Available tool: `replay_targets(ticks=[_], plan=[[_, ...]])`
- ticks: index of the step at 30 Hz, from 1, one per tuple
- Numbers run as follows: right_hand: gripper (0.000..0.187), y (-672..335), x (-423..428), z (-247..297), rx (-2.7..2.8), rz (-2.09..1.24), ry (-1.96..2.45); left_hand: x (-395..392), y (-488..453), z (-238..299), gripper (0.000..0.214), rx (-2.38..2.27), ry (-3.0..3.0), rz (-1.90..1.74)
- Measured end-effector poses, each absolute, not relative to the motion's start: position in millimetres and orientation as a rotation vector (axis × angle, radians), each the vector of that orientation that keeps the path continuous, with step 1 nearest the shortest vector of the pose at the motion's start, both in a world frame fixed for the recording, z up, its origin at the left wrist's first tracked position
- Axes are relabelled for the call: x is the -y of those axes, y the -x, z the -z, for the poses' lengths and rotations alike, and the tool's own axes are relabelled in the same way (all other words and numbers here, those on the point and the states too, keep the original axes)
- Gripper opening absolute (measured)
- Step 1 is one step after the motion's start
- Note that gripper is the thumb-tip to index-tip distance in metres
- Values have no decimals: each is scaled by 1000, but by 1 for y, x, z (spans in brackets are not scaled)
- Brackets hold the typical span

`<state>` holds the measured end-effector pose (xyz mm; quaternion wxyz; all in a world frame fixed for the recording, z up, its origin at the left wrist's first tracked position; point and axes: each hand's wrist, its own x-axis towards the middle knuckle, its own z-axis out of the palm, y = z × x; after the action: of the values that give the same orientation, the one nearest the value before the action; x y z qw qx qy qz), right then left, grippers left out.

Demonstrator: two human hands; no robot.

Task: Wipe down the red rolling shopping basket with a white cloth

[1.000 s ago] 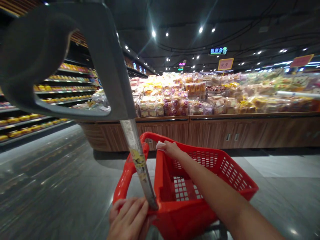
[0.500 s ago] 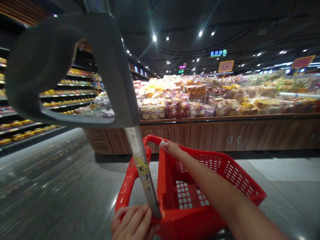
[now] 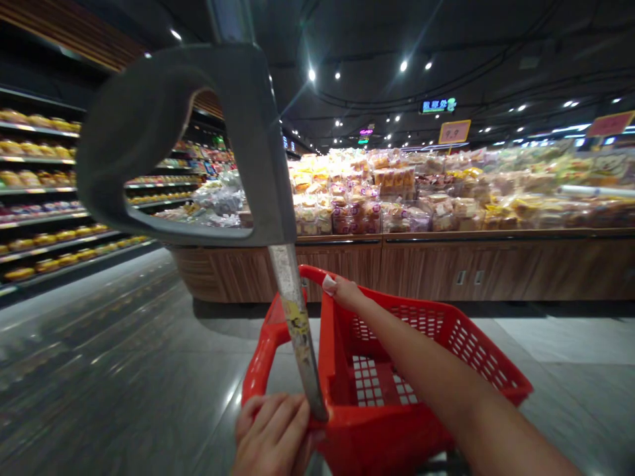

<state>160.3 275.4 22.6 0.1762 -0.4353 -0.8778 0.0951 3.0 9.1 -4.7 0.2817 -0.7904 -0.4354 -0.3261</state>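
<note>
A red plastic shopping cart (image 3: 377, 436) with a slotted basket stands in front of me. My left hand (image 3: 272, 430) has its fingers bent over the red frame at the near corner, beside the foot of a worn metal pole (image 3: 297, 324). Up that pole, close to my view, sits a large grey loop-shaped handle (image 3: 268, 145). Reaching across the basket, my right hand (image 3: 348, 295) is closed on a small white cloth or tissue (image 3: 329, 285) at the far upper edge of the cart. Its fingertips are partly hidden. The visible basket floor is a bare grid.
Beyond the cart is a long wood-panelled display counter (image 3: 421, 268) heaped with bagged baked goods (image 3: 352, 198). Shelves (image 3: 44, 192) of packaged food line the left side. Glossy grey floor tiles (image 3: 149, 377) extend around the cart. A price sign (image 3: 454, 132) stands above the counter.
The grey handle, pole and cart have shifted to the right in view, the handle most. Both hands stay on the cart, the right with the white cloth or tissue.
</note>
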Motion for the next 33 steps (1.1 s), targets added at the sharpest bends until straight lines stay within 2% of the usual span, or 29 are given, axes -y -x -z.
replay_targets(ticks=[5,10,15,19,21,24,30,33], plan=[[28,-180,-224,-19,2633,-237,1042,-7,-11,-5,14,1165,2084,908],[36,-196,-179,-16,2789,-313,728,-6,-15,-8,14,1209,2109,964],[33,-196,-161,-17,2696,-220,902,-8,-15,-6,16,1230,2101,1001],[33,-199,-145,-19,2776,-313,679,-9,-18,-9,13,1300,2123,1043],[35,-200,-139,-20,2769,-325,734,-9,-18,-10,11,1347,2154,1040],[33,-197,-136,-19,2692,-235,893,-12,-14,-8,10,1407,2189,1001],[39,-194,-130,-18,2755,-328,756,-18,-4,-8,15,1353,2245,848],[34,-193,-126,-16,2672,-271,806,-19,-1,-11,15,1372,2253,839]])
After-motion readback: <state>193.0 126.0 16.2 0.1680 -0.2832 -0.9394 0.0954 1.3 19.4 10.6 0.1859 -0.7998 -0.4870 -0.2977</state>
